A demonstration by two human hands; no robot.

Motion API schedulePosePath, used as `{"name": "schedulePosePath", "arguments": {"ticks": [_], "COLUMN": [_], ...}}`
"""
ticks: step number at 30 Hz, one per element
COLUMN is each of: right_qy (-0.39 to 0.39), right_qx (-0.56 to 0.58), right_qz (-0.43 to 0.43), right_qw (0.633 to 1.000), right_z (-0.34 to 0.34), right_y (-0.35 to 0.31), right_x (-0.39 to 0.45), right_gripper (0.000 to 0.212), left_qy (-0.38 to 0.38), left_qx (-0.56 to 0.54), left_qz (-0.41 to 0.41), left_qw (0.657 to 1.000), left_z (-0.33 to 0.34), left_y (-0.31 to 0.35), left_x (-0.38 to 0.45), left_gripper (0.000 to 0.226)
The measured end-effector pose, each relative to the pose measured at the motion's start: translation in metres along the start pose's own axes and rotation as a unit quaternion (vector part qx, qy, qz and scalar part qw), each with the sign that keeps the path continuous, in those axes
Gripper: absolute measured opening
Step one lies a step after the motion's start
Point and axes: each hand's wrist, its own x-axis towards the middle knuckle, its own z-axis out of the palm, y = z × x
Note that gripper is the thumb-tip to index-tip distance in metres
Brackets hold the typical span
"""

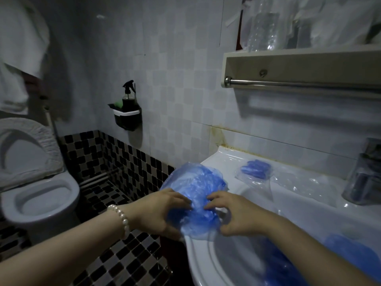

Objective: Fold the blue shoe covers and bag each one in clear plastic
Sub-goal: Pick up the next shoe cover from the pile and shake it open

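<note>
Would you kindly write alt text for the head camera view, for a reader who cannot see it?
Both hands, left and right, pinch a crumpled blue shoe cover over the left edge of a white sink. Behind it on the sink ledge lies a folded shoe cover in a clear bag; a toilet stands on the left.

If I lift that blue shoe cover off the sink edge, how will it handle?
The blue shoe cover looks thin and crumpled, so probably floppy and very light. Its glossy film may slip between the fingers, and it will likely unfold.
</note>
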Motion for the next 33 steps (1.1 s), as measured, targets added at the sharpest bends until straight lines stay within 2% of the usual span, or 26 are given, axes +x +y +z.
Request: {"name": "schedulePosePath", "arguments": {"ticks": [3, 5, 7, 9, 11, 13, 16, 17, 20, 23, 27, 30, 33], "right_qy": [-0.014, -0.009, 0.016, 0.054, 0.092, 0.127, 0.21, 0.221, 0.216, 0.21, 0.19, 0.174, 0.159], "right_qx": [0.065, 0.11, 0.149, 0.226, 0.291, 0.326, 0.26, 0.217, 0.117, 0.045, -0.072, -0.191, -0.239], "right_qz": [0.013, 0.014, 0.014, 0.028, 0.076, 0.132, 0.199, 0.227, 0.296, 0.333, 0.38, 0.348, 0.334], "right_qw": [0.998, 0.994, 0.989, 0.972, 0.949, 0.927, 0.921, 0.923, 0.923, 0.918, 0.902, 0.901, 0.898], "right_z": [0.001, 0.0, 0.0, -0.003, -0.008, -0.008, -0.004, -0.003, -0.003, -0.004, 0.0, 0.006, 0.008], "right_y": [0.003, 0.01, 0.013, 0.01, 0.001, -0.002, 0.002, 0.002, -0.002, -0.002, 0.007, 0.01, 0.008], "right_x": [-0.002, 0.0, 0.003, 0.006, 0.01, 0.016, 0.032, 0.038, 0.049, 0.055, 0.056, 0.053, 0.053], "right_gripper": [0.053, 0.035, 0.017, 0.008, 0.013, 0.023, 0.026, 0.026, 0.046, 0.056, 0.047, 0.036, 0.028], "left_qy": [0.009, 0.008, 0.045, 0.092, 0.122, 0.126, 0.167, 0.189, 0.24, 0.257, 0.237, 0.214, 0.207], "left_qx": [-0.019, -0.095, -0.173, -0.253, -0.33, -0.364, -0.379, -0.378, -0.335, -0.257, -0.12, -0.022, 0.074], "left_qz": [0.005, -0.018, -0.041, -0.062, -0.071, -0.095, -0.191, -0.216, -0.27, -0.304, -0.324, -0.31, -0.273], "left_qw": [1.0, 0.995, 0.983, 0.961, 0.933, 0.918, 0.89, 0.88, 0.871, 0.881, 0.908, 0.926, 0.937], "left_z": [0.002, -0.001, -0.005, -0.012, -0.016, -0.015, -0.006, -0.001, 0.01, 0.013, 0.018, 0.022, 0.023], "left_y": [-0.001, -0.002, -0.002, 0.003, 0.005, 0.003, -0.009, -0.013, -0.019, -0.021, -0.023, -0.02, -0.014], "left_x": [-0.001, -0.002, -0.001, 0.001, 0.007, 0.013, 0.027, 0.033, 0.048, 0.061, 0.069, 0.067, 0.063], "left_gripper": [0.049, 0.034, 0.025, 0.046, 0.063, 0.07, 0.084, 0.08, 0.051, 0.04, 0.031, 0.02, 0.008]}}
